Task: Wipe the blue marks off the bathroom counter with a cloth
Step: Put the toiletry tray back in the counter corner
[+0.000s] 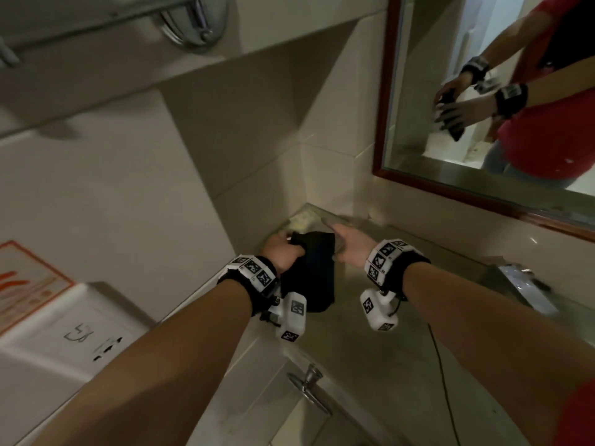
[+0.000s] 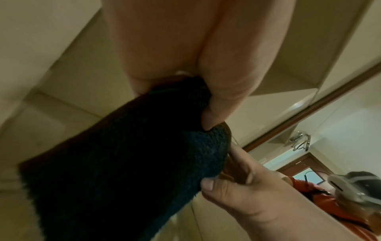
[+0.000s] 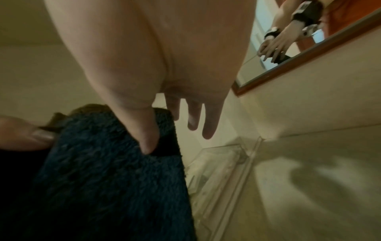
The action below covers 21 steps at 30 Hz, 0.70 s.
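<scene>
Both hands grasp dark cloth (image 1: 314, 272): left hand (image 1: 283, 249) bunches top edge, right hand (image 1: 351, 247) pinches opposite corner, held above counter (image 1: 370, 349) corner.

cloth (image 3: 107, 187): dark fluffy terry | counter (image 1: 370, 349): glossy stone | mirror frame (image 1: 384, 91): wood

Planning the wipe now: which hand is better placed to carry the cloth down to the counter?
Probably the left hand: its fingers curl round the dark cloth, while the right hand only pinches one edge.
</scene>
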Motion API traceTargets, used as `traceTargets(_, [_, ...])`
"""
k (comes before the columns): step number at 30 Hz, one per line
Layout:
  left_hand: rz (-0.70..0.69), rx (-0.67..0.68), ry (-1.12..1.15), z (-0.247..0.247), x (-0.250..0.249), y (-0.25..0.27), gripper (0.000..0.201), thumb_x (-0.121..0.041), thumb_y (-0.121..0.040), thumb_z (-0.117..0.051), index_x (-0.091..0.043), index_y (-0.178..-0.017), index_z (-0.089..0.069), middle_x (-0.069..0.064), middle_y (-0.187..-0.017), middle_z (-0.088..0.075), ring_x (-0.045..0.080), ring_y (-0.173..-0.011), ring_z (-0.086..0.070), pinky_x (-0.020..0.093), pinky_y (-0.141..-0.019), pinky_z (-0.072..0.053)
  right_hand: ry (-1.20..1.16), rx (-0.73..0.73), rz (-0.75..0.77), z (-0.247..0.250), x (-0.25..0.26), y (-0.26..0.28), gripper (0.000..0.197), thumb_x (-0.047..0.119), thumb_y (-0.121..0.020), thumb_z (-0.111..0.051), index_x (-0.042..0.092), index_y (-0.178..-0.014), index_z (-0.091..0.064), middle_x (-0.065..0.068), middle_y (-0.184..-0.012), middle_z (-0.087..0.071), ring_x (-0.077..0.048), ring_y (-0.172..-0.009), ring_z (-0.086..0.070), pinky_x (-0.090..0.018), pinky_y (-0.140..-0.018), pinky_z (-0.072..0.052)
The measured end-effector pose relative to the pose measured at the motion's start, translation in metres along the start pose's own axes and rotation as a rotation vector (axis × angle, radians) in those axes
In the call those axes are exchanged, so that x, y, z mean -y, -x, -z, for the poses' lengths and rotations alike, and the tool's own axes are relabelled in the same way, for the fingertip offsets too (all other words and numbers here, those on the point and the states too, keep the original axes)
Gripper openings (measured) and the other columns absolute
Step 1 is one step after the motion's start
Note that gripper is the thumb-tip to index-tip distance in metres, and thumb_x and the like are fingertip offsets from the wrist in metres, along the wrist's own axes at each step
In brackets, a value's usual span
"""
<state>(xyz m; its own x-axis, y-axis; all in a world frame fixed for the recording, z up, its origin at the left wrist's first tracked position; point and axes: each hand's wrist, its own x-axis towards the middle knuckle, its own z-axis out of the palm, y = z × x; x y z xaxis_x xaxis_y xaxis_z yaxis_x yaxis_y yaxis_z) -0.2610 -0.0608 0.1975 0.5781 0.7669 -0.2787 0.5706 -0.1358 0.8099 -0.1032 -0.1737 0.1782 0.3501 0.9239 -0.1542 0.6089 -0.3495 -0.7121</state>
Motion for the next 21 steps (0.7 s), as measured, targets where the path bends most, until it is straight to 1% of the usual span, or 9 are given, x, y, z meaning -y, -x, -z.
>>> traceTargets(2, [-0.013,0.002,0.029,0.005,-0.002,-0.001,0.049,-0.009,-0.081,-0.066,-0.016,-0.128,-0.055,0.008,-0.115,-0.066,0.024,-0.1,-0.063,0.032,-0.091,-0.052,0.01,0.045,0.032,0.002,0.001,-0.015,0.083,0.004,-0.08,-0.072,0.028,-0.15,-0.034,0.003,-0.138,-0.049,-0.017,-0.119,-0.052,-0.025,-0.097,-0.043])
traceTargets(3, [-0.017,-0.009,0.041,0.007,-0.003,-0.002,0.049,-0.008,-0.081,-0.065,-0.016,-0.128,-0.054,0.009,-0.116,-0.065,0.024,-0.1,-0.063,0.032,-0.089,-0.052,0.032,0.059,0.042,0.004,0.001,-0.024,0.072,0.006,-0.079,-0.074,0.023,-0.143,-0.045,0.001,-0.131,-0.055,-0.018,-0.115,-0.056,-0.027,-0.095,-0.046])
traceTargets(4, [-0.017,-0.018,0.051,0.01,-0.003,-0.004,0.048,-0.006,-0.082,-0.064,-0.013,-0.129,-0.053,0.01,-0.116,-0.065,0.023,-0.099,-0.063,0.03,-0.087,-0.052,0.066,0.063,0.046,0.006,0.002,-0.032,0.058,0.008,-0.079,-0.074,0.017,-0.133,-0.055,-0.001,-0.119,-0.061,-0.019,-0.108,-0.059,-0.028,-0.089,-0.047])
traceTargets(6, [-0.004,-0.043,0.065,0.015,-0.002,-0.007,0.048,-0.003,-0.084,-0.062,-0.009,-0.13,-0.052,0.01,-0.119,-0.064,0.023,-0.101,-0.062,0.031,-0.088,-0.052,0.145,0.074,0.045,0.01,0.006,-0.047,0.04,0.016,-0.081,-0.075,0.014,-0.119,-0.063,0.002,-0.101,-0.06,-0.02,-0.099,-0.059,-0.025,-0.079,-0.042])
traceTargets(9, [0.028,-0.102,0.016,0.021,0.002,-0.012,0.05,-0.004,-0.084,-0.06,-0.01,-0.132,-0.049,0.01,-0.122,-0.062,0.025,-0.107,-0.061,0.036,-0.093,-0.052,0.209,0.103,0.076,0.012,0.011,-0.07,0.044,0.023,-0.082,-0.074,0.013,-0.124,-0.063,0.0,-0.111,-0.06,-0.02,-0.106,-0.058,-0.022,-0.082,-0.039])
traceTargets(10, [0.039,-0.116,-0.016,0.022,0.004,-0.014,0.051,-0.004,-0.084,-0.06,-0.01,-0.133,-0.049,0.01,-0.12,-0.062,0.025,-0.106,-0.061,0.034,-0.091,-0.052,0.216,0.107,0.099,0.011,0.013,-0.077,0.039,0.022,-0.083,-0.074,0.014,-0.12,-0.064,-0.001,-0.112,-0.061,-0.021,-0.105,-0.058,-0.021,-0.079,-0.04])
traceTargets(13, [0.084,-0.13,-0.136,0.023,0.006,-0.023,0.05,-0.004,-0.081,-0.062,-0.013,-0.129,-0.051,0.006,-0.109,-0.062,0.022,-0.1,-0.06,0.032,-0.086,-0.053,0.235,0.121,0.174,0.007,0.019,-0.094,0.016,0.016,-0.084,-0.072,0.018,-0.098,-0.064,0.002,-0.096,-0.058,-0.016,-0.09,-0.056,-0.02,-0.063,-0.036])
traceTargets(17, [0.144,-0.208,-0.315,0.017,0.011,-0.033,0.038,-0.01,-0.08,-0.066,-0.01,-0.117,-0.058,0.007,-0.106,-0.064,0.026,-0.099,-0.062,0.033,-0.083,-0.053,0.256,0.19,0.237,-0.001,0.016,-0.119,0.021,0.013,-0.083,-0.071,0.015,-0.104,-0.068,-0.003,-0.102,-0.064,-0.019,-0.097,-0.06,-0.023,-0.075,-0.039])
traceTargets(21, [0.23,-0.238,-0.528,0.011,0.023,-0.047,0.031,-0.01,-0.086,-0.06,-0.011,-0.117,-0.058,0.01,-0.114,-0.064,0.029,-0.101,-0.062,0.032,-0.082,-0.05,0.24,0.245,0.299,-0.012,0.008,-0.139,0.022,0.013,-0.085,-0.07,0.016,-0.106,-0.064,-0.001,-0.103,-0.061,-0.02,-0.099,-0.06,-0.024,-0.074,-0.039])
